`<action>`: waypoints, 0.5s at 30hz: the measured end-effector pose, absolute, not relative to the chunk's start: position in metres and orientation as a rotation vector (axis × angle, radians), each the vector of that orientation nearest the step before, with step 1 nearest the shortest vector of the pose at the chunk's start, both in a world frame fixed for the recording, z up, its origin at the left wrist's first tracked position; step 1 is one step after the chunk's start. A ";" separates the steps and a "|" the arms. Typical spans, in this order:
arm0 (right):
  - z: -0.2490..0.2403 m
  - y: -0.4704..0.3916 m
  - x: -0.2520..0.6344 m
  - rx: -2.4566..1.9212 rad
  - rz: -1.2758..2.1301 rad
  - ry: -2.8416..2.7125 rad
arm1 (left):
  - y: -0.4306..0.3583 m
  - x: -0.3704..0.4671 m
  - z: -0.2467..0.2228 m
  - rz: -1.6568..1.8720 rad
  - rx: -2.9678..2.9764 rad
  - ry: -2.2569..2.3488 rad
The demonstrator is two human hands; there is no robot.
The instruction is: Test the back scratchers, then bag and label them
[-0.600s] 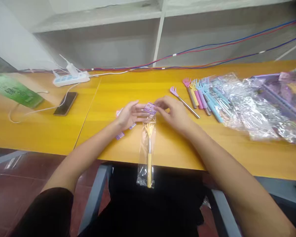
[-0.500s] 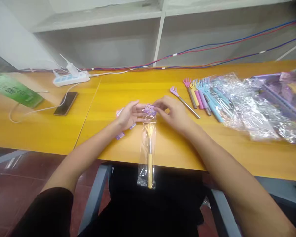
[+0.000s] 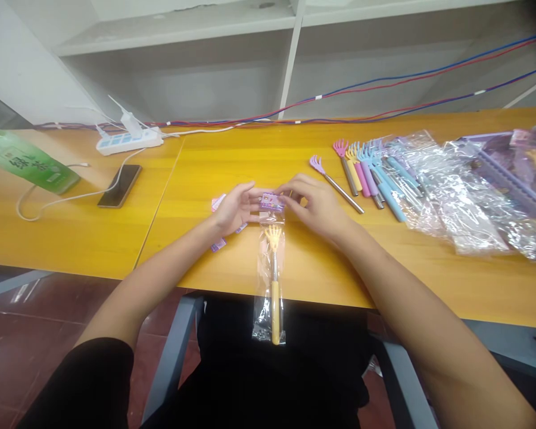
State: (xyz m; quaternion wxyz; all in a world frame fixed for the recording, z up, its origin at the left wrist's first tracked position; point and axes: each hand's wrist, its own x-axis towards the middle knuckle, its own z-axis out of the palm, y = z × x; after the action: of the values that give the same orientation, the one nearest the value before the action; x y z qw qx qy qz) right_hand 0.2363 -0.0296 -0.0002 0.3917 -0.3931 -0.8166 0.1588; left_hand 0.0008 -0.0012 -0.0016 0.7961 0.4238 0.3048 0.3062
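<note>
A yellow back scratcher (image 3: 275,304) lies inside a clear plastic bag (image 3: 262,316), claw end up, its handle reaching past the table's front edge over my lap. At the bag's top is a small purple printed card (image 3: 271,201). My right hand (image 3: 315,202) pinches the card's right edge between thumb and fingers. My left hand (image 3: 239,208) is open, its fingers stretched out behind the card and bag and its thumb apart. Several more purple cards (image 3: 218,244) lie on the table, partly hidden under my left hand and wrist.
To the right lie a loose purple-headed back scratcher (image 3: 339,189), a row of coloured back scratchers (image 3: 366,173), a heap of clear bags (image 3: 464,202) and a purple basket (image 3: 509,173). A phone (image 3: 120,186), power strip (image 3: 129,142) and green bottle (image 3: 31,161) are left.
The bagged back scratcher has shifted slightly right and down in view, and the card's printed face shows flatter. Both hands keep nearly the same place.
</note>
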 end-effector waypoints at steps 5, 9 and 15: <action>-0.003 -0.029 0.236 -1.035 0.384 -2.032 | -0.003 0.000 0.001 0.642 0.895 0.618; -0.003 -0.029 0.235 -1.075 0.358 -1.999 | -0.003 0.000 0.004 0.641 0.885 0.615; -0.002 -0.030 0.234 -1.092 0.375 -1.992 | -0.003 0.000 0.006 0.669 0.874 0.669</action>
State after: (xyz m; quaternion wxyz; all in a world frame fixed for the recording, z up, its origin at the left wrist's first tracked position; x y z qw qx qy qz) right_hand 0.2341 -0.0300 -0.0017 0.4075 -0.4332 -0.7901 0.1487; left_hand 0.0000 -0.0027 0.0058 0.7996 0.4076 0.3116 0.3121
